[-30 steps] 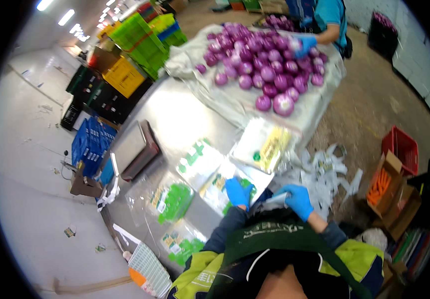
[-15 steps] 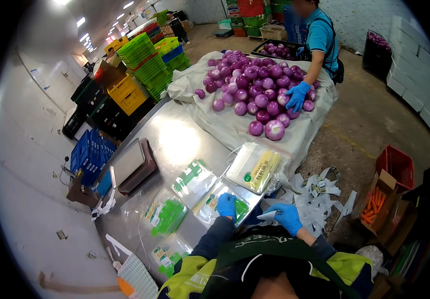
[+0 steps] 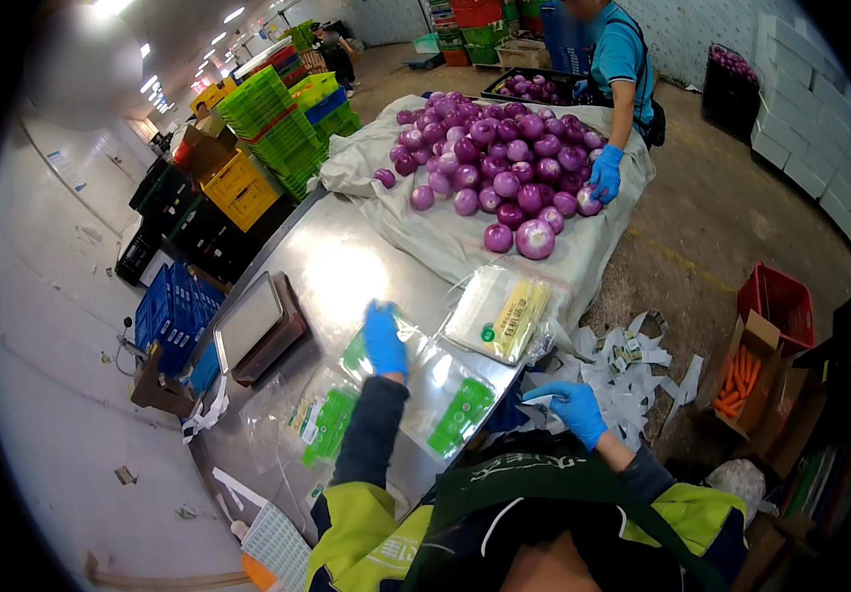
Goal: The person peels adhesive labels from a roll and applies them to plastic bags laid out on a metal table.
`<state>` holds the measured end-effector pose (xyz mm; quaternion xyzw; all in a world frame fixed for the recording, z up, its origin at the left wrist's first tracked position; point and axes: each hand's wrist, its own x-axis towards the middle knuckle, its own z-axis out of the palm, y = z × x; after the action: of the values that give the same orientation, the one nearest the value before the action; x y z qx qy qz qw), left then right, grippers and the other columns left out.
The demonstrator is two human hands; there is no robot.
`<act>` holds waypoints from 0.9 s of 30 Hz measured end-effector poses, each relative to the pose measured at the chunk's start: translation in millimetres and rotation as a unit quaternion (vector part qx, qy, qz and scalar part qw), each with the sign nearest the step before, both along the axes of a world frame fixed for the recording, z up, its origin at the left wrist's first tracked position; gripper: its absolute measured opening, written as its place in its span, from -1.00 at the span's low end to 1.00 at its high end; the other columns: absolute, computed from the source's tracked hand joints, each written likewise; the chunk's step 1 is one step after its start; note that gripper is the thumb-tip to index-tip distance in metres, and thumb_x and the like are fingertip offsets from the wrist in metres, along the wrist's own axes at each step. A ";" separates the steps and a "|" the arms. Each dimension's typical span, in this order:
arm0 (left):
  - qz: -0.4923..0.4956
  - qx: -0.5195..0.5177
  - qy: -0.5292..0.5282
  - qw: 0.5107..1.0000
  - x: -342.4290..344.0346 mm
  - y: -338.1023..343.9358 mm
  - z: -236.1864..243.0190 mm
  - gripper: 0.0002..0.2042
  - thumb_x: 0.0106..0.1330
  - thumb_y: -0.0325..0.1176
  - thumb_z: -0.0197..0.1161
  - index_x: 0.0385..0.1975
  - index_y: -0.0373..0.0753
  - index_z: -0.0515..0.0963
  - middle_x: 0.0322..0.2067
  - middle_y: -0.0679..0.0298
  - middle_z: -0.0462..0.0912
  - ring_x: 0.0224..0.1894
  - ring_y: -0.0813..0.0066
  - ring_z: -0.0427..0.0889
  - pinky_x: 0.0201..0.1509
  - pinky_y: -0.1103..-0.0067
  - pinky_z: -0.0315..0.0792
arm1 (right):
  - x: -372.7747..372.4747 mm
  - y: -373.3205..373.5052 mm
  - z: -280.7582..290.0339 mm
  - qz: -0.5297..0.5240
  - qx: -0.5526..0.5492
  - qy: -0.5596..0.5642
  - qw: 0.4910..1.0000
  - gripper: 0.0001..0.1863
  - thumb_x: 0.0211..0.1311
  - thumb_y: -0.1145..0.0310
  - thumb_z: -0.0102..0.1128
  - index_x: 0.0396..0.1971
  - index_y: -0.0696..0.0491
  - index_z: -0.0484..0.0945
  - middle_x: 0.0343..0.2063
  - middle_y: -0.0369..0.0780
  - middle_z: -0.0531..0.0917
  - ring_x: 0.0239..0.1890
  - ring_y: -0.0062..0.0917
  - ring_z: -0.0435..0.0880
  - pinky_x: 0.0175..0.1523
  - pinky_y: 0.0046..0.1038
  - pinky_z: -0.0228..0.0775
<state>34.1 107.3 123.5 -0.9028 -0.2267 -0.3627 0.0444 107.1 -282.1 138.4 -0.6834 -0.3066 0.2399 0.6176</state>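
My left hand, in a blue glove, is over a clear bag with a green printed panel on the steel table; its fingers point away from me and look stretched out, slightly blurred. Another clear bag with a green panel lies flat to its right, near the table edge. My right hand, also gloved, is closed on a small white slip beyond that edge. A pile of similar green-printed bags lies left of my left forearm. A pack of clear bags with a yellow panel lies ahead.
Peeled purple onions are heaped on a pale sheet at the far end. A co-worker's gloved hand touches them. A flat scale stands at left. White strips hang at right, near a carton of carrots.
My left hand has moved forward and left, off the near bag onto the one beside it. The near bag's green panel now shows fully. My right hand still holds the slip, slightly higher.
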 end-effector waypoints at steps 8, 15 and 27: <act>-0.284 -0.618 0.079 0.728 -46.1 -216.8 41.5 -0.73 0.24 -0.41 0.31 -0.07 -0.30 0.61 -0.26 0.19 0.68 -0.22 0.51 0.62 -0.08 0.57 0.48 | 4.8 10.5 -11.9 -0.034 -0.012 0.075 0.997 -0.86 0.07 0.47 0.25 -0.34 0.12 0.69 -0.48 -0.23 0.71 -0.43 -0.61 0.65 -0.28 -0.54 0.46; -0.275 -0.437 0.023 0.856 -49.3 -211.0 58.3 -0.84 0.24 -0.48 0.24 -0.21 -0.25 0.67 -0.33 0.14 0.70 -0.30 0.38 0.69 -0.19 0.55 0.52 | 21.1 18.2 19.6 0.001 -0.098 -0.064 0.993 -0.85 -0.01 0.35 0.37 -0.44 0.07 0.66 -0.54 -0.23 0.69 -0.50 -0.62 0.65 -0.35 -0.53 0.46; 0.056 -0.562 -0.126 0.816 -78.3 -70.2 -34.4 -0.68 0.11 -0.35 0.42 -0.23 -0.40 0.52 -0.39 0.19 0.62 -0.35 0.53 0.53 -0.23 0.54 0.45 | 21.1 -11.6 10.4 -0.021 -0.051 -0.190 0.980 -0.66 -0.05 0.57 0.20 -0.19 0.05 0.67 0.00 -0.16 0.63 0.06 -0.31 0.56 0.16 -0.37 0.36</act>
<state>-44.2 37.1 89.1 -0.7029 -0.4450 -0.2795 -0.4794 128.3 -293.7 148.8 -0.7532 -0.3914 0.1075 0.5176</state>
